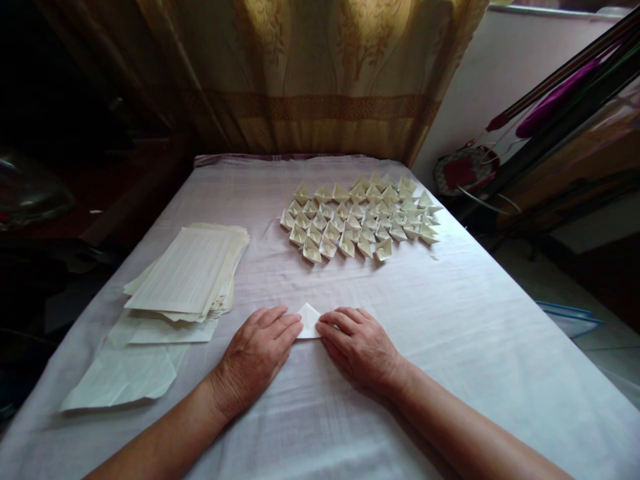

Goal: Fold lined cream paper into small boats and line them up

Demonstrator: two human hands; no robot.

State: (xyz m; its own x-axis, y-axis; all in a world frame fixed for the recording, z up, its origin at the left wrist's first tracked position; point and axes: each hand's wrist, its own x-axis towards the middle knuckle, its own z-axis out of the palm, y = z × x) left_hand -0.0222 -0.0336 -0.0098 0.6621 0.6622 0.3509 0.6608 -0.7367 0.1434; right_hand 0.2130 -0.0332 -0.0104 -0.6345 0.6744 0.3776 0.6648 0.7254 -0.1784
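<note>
A small white folded paper point(309, 321) lies on the cloth with its pointed corner facing away from me, a triangle in the part that shows. My left hand point(260, 347) has its fingers together on the paper's left side. On the right side, the fingers of my right hand point(357, 343) are pressed together over the other corner. Both lower corners are hidden under the fingers. Beyond my hands, several folded paper boats point(347, 243) stand close together in rows.
A stack of lined paper sheets point(183, 270) lies to the left, with a crumpled thin sheet point(125, 377) nearer me. The pale tablecloth point(450, 320) covers the table. A patterned curtain point(310, 80) hangs behind the far edge. A bag point(465, 170) is beyond the table's right edge.
</note>
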